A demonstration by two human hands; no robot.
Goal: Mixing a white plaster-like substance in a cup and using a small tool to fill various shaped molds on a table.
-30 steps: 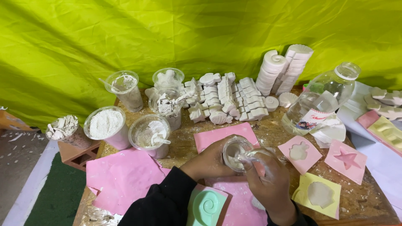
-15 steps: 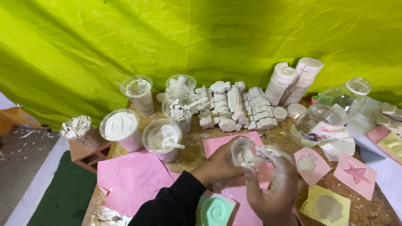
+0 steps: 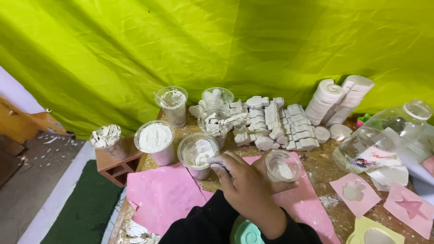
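We saw one hand, side unclear, pinching a spoon in the powder cup, beside a small cup; the counter was crowded.

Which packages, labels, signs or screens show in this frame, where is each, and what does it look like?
Label: on the side of the clear plastic jug lying at the right of the table; a pale rectangle with a small colourful picture, print too small to make out.
No other packages with print, no signs and no screens are in view; the plastic cups, such as the powder cup, carry no label.
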